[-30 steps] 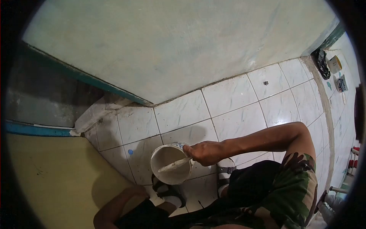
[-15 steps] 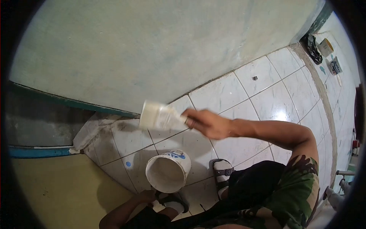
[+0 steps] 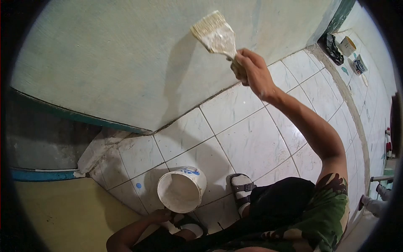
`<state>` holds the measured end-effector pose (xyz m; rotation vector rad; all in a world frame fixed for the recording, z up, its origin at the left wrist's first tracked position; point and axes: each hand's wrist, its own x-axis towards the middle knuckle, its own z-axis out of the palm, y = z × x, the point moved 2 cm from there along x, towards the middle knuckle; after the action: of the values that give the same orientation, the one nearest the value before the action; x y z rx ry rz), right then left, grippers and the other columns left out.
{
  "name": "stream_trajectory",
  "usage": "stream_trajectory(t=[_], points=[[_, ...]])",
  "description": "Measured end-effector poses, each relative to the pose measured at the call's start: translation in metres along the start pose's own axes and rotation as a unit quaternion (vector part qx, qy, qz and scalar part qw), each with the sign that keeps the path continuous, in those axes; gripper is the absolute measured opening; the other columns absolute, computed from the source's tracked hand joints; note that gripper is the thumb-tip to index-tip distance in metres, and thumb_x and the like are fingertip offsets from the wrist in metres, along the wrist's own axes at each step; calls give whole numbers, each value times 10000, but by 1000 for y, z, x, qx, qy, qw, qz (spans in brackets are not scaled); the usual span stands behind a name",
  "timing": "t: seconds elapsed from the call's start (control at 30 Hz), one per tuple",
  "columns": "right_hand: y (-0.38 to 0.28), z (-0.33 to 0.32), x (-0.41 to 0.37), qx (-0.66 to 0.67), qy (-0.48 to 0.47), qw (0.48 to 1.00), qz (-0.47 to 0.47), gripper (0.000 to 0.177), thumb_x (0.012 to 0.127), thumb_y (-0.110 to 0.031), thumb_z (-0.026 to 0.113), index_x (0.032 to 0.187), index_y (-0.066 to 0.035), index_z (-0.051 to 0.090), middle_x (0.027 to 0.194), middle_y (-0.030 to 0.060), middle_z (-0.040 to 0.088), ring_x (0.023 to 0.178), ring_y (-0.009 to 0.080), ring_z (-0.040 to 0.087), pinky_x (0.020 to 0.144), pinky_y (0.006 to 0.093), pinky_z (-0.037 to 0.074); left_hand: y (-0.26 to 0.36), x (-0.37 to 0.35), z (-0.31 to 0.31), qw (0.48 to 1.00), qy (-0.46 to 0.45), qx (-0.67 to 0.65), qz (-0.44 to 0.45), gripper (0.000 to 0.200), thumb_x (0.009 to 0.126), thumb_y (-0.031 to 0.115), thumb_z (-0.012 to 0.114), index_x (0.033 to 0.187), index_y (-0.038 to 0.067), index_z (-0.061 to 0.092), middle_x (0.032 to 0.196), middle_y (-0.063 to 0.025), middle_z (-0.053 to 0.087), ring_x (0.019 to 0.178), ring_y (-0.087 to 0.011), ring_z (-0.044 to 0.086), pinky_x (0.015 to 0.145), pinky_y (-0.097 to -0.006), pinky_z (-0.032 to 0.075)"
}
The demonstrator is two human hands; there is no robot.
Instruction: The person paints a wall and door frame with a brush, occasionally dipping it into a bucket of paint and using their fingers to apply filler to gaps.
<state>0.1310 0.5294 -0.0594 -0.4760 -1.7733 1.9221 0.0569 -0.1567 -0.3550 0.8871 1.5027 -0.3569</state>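
My right hand [image 3: 254, 73] is closed around the handle of a wide paintbrush [image 3: 217, 35]. Pale bristles point up and left in front of the pale wall [image 3: 126, 54], and whitish paint coats the lower part of the brush head. Down by my feet, a white bucket [image 3: 199, 185] tilts its mouth toward me, with whitish residue inside and blue print on its side. My left hand [image 3: 159, 216] is closed at the bucket's near rim, its fingertips partly hidden.
White floor tiles [image 3: 247, 130] run along the wall. A black plastic bag [image 3: 331, 48], a tub with a yellow inside [image 3: 347, 46] and a printed tub [image 3: 359, 65] stand at the far right. My sandalled foot [image 3: 242, 189] is beside the bucket. A dark recess [image 3: 46, 130] opens at left.
My right hand has lifted the paintbrush from above the floor, up and to the right, in front of the wall; its bristles now point upward. The left hand stays at the bucket.
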Motion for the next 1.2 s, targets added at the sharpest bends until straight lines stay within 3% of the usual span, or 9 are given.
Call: stream_trajectory(t=[0.47,0.6,0.7,0.87,0.93,0.97,1.03,1.13,1.2], points=[[145,-34,-36,-129,39,944,301,275,965,-229,481,883,4,601,740,64,565,581,132,510,443,287,392,40,-25,-42,998,-66,7,-10,620,983,491,449,1438,71,440,1353,-257,576,1227,-395,582,1043,-478,454],[68,-13,-7,-98,37,964,245,290,991,-233,510,875,13,608,721,62,538,566,135,466,444,286,363,42,-27,-48,998,-54,-12,-21,638,981,551,470,1451,121,480,1378,-240,572,1245,-375,571,1055,-453,445],[-44,19,0,-126,62,972,188,291,1022,-235,512,916,8,629,695,21,483,543,93,386,424,244,289,-31,31,-4,995,-91,38,2,622,991,529,474,1466,127,462,1371,-235,577,1244,-387,567,1073,-457,435],[-158,37,-10,-159,39,986,-26,277,1007,-223,510,950,14,640,678,-22,466,513,54,334,412,227,254,-56,51,10,995,-8,65,69,686,921,575,513,1328,26,569,1265,-246,634,1177,-393,613,1012,-459,461],[-174,34,1,17,57,998,11,260,980,-175,607,1195,-29,621,702,-10,545,468,57,384,372,280,258,-53,51,5,993,-21,84,84,676,927,571,505,1340,40,567,1271,-236,637,1187,-397,607,1025,-458,454],[-168,36,1,18,58,998,7,260,980,-175,607,1195,-29,621,702,-10,545,468,57,384,372,280,258,-53,46,3,993,-4,60,100,654,933,565,501,1320,44,582,1269,-228,642,1184,-396,610,1023,-461,458],[-133,39,5,-52,68,991,-106,297,989,-236,512,858,9,617,708,56,563,552,111,478,437,270,348,-34,30,-15,992,16,40,115,632,938,558,497,1299,49,598,1267,-219,647,1180,-395,613,1020,-464,462],[-33,27,19,-32,90,995,-17,287,979,-271,515,868,-14,577,685,40,551,512,98,475,420,263,361,-12,18,-33,995,-42,63,63,556,969,499,480,1268,49,615,1274,-222,644,1184,-389,614,1012,-467,471],[39,18,9,-13,101,993,66,271,978,-263,505,863,-22,547,663,39,538,486,107,466,400,279,359,-8,10,-36,989,15,64,130,481,994,438,464,1218,48,636,1251,-221,652,1161,-381,623,971,-478,495]])
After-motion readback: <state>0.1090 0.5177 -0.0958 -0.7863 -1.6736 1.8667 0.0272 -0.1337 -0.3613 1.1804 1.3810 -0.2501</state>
